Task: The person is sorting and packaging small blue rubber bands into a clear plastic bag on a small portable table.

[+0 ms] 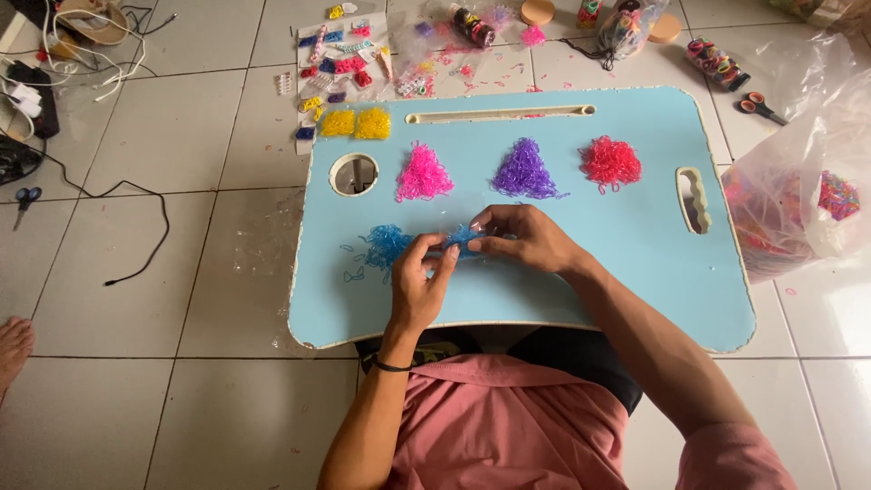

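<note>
A clear plastic bag (798,195) holds mixed coloured rubber bands. On the light-blue counter (635,272), left hand (419,289) and right hand (526,238) fingers pinch a clump of small blue rubber bands (458,240) between them.

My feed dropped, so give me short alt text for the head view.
Both hands, the left hand and right hand, pinch blue rubber bands over a light blue lap tray on a tiled floor. Pink, purple and red band piles sit in a row behind.
</note>
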